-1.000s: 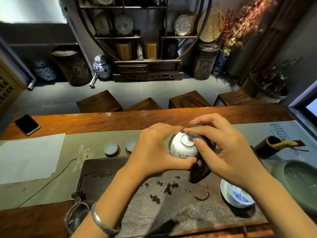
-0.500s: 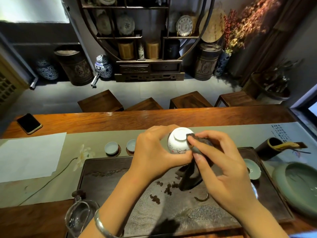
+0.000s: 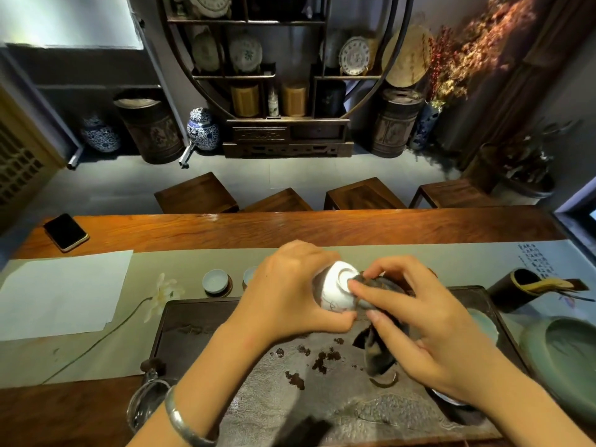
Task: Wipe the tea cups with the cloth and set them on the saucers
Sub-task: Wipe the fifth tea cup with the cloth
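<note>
The left hand [image 3: 290, 298] grips the cup [image 3: 337, 290], now tipped further toward three o'clock; the right hand [image 3: 416, 321] pinches the cloth [image 3: 375, 283] on its base (wiping unfinished).

Long wooden table [image 3: 290, 227], reddish-brown, spans the view. Pale green runner [image 3: 154, 343] laid along its length; printed flower at 9 o'clock, calligraphy at 3 o'clock.

On the bare wood, 10 o'clock: black phone [image 3: 66, 232], face down or screen dark, cannot tell.

On the runner:
- white paper sheet [image 3: 61, 291], 9 o'clock
- dark stone tea tray [image 3: 200, 321], centre to 6 o'clock
- small celadon cup [image 3: 215, 281] on a dark saucer, just beyond the tray's far edge
- dark tool holder [image 3: 516, 290], tipped on its side, 3 o'clock
- green ceramic basin [image 3: 567, 359], 4 o'clock
</note>
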